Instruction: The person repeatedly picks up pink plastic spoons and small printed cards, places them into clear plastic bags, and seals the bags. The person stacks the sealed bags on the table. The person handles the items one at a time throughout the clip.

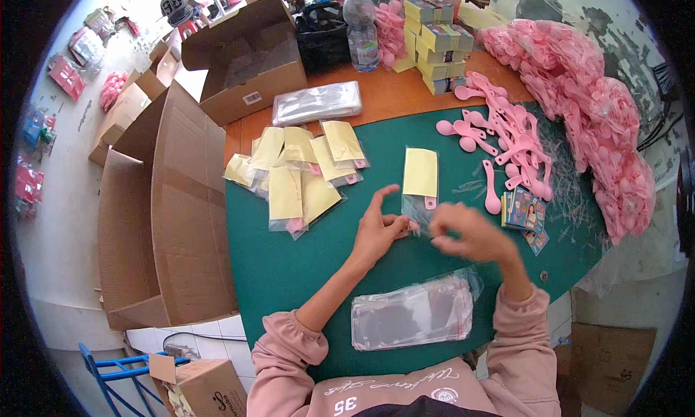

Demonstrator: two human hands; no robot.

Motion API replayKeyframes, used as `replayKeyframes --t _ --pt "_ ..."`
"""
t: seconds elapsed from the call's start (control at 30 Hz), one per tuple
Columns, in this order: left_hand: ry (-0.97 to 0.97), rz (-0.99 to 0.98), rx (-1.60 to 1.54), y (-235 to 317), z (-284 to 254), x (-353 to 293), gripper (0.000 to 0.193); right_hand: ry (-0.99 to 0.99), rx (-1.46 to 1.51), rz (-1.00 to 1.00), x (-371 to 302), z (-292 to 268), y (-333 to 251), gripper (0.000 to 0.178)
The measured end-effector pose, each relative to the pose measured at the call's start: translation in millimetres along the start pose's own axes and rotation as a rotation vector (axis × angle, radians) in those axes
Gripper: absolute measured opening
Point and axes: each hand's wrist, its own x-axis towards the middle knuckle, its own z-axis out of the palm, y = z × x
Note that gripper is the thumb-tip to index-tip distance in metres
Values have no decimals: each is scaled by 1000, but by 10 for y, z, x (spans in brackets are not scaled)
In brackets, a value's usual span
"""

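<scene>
On the green tabletop before me lies a clear plastic bag [416, 205] with a pale yellow card [421, 172] and the pink handle of a spoon [431, 203] showing in it. My left hand [378, 232] is at the bag's near end, its lower fingers closed on the plastic while the index finger points up and away. Just right of the bag, my right hand [470, 232] hovers with curled fingers; motion smears it, and I cannot make out anything in it. Nearer to me rests a stack of flat clear bags [413, 314].
Filled bags with yellow cards [286, 192] are heaped at left. Loose pink spoons [517, 145] and picture cards [523, 208] lie right. Card stacks [438, 44], a water bottle [360, 30] and bundled pink spoons [579, 106] stand beyond. Open cardboard boxes [192, 221] flank the table.
</scene>
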Motion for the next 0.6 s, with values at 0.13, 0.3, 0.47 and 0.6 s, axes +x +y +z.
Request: replayKeyframes --t 0.13,0.3,0.47,0.6 --pt "-58 -34 44 40 5 12 34 173 343 330 -240 -863 365 11" --pt "-209 -118 62 53 -56 -21 28 233 -104 184 -67 -382 203 13" --pt "-229 -135 33 28 -67 -22 32 125 -343 43 63 229 -65 16" --pt "-230 -140 -39 35 -63 -16 34 140 -461 22 105 361 -37 16"
